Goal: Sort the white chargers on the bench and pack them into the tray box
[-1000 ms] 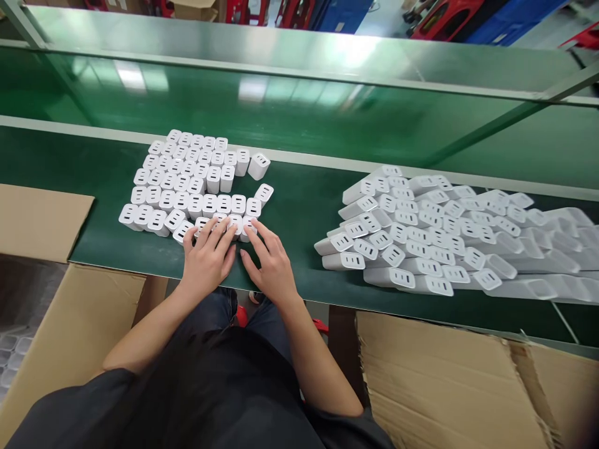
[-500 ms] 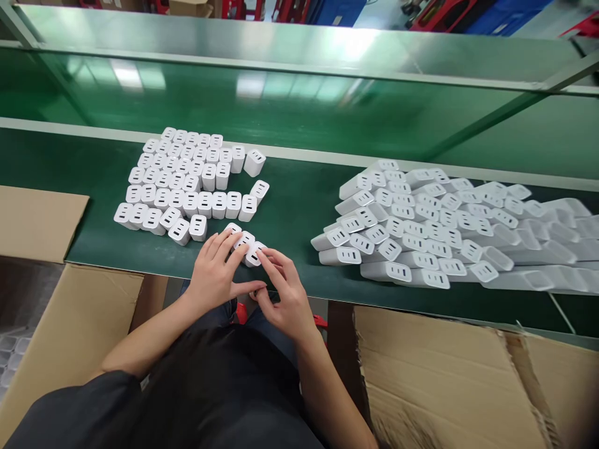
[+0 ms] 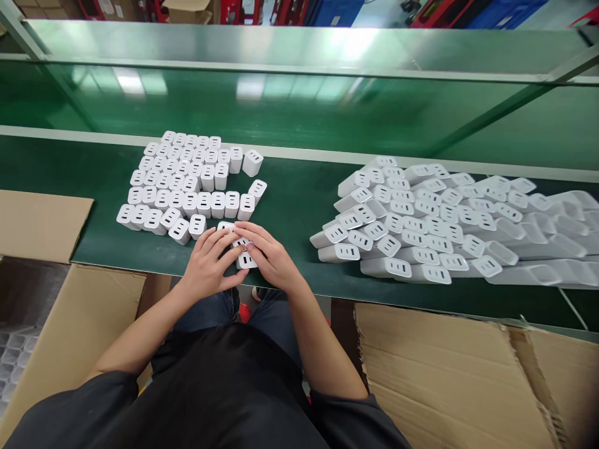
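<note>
Near the front edge of the green bench, three white slotted blocks stand close together between my hands. My left hand curves round their left side, fingertips on the tops and thumb at the front. From the right, my right hand lies with its fingers over the same blocks and partly hides them. Both hands grip the small group. Just beyond and to the left stand rows of similar white blocks, with a few tilted ones at the near side and the right end.
Many white blocks lie tilted in a large group on the right of the green bench. Cardboard is below the right front edge, more cardboard at the left. A green panel runs along the back.
My right hand has moved up and left over the small group, its thumb drawn in. My left thumb has moved left, nearer the blocks, which now sit closer together.
</note>
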### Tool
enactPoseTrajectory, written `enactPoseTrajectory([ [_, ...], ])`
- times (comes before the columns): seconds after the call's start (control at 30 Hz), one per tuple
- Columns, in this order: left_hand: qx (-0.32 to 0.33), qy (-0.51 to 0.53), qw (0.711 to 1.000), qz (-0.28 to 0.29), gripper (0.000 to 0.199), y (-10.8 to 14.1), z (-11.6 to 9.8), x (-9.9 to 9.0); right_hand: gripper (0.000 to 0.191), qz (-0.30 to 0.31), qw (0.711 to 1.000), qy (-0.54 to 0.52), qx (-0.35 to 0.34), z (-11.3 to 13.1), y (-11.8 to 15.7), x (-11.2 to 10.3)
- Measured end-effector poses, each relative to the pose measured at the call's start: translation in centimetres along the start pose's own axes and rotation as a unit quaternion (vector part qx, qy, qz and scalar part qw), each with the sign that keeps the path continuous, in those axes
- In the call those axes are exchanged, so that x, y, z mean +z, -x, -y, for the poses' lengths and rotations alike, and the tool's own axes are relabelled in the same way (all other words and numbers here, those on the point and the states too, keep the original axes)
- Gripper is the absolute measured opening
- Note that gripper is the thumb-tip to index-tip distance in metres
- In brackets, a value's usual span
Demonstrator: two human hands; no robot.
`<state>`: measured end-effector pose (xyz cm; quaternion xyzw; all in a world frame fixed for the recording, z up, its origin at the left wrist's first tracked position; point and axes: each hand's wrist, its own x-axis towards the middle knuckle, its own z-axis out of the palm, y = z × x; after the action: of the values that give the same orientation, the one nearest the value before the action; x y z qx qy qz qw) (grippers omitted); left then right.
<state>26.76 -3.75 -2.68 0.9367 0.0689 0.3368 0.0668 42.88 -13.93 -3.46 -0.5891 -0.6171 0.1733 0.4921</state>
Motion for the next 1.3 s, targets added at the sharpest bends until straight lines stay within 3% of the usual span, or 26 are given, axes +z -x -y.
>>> enactPoseTrajectory([
  [0.1,0.006,0.001,1.0,0.004,0.035,0.2,0.4,-0.4,0.039,-0.043,0.997,0.065,0.01,0.7,1.5,0.4],
  [0.23,0.006,0.004,1.0,0.018,0.036,0.7,1.1,-1.2,0.042,-0.058,0.993,0.102,0.021,1.4,2.9,0.9],
  [0.4,-0.005,-0.019,0.999,0.025,0.044,1.6,1.3,-2.4,0.046,-0.071,0.995,0.071,0.026,2.4,3.9,2.0],
  [0.5,-0.034,-0.017,0.999,0.021,0.054,2.4,0.8,-2.8,0.042,-0.108,0.992,0.064,0.033,2.6,3.5,1.9],
  [0.6,-0.06,0.035,0.998,0.008,0.059,2.9,0.2,-2.6,0.04,-0.142,0.982,0.121,0.031,2.0,2.0,1.3],
  [0.77,-0.131,0.113,0.984,-0.028,0.076,2.9,-0.9,-0.6,0.042,-0.047,0.987,0.153,0.015,0.5,0.0,0.0],
  [0.83,-0.173,0.151,0.973,-0.027,0.08,2.6,-1.2,0.2,0.037,-0.05,0.988,0.145,0.017,0.3,0.5,-0.3],
  [1.03,-0.278,0.254,0.924,0.073,0.059,1.5,-0.4,-0.2,0.026,-0.093,0.987,0.128,0.026,0.7,3.5,-0.8],
  [1.17,-0.269,0.305,0.902,0.145,0.043,0.7,0.5,-1.4,0.019,-0.09,0.989,0.12,0.013,0.8,4.1,-0.9],
  [1.3,-0.25,0.328,0.898,0.155,0.041,0.4,1.0,-1.8,0.019,-0.079,0.993,0.092,0.001,0.8,4.1,-1.1],
])
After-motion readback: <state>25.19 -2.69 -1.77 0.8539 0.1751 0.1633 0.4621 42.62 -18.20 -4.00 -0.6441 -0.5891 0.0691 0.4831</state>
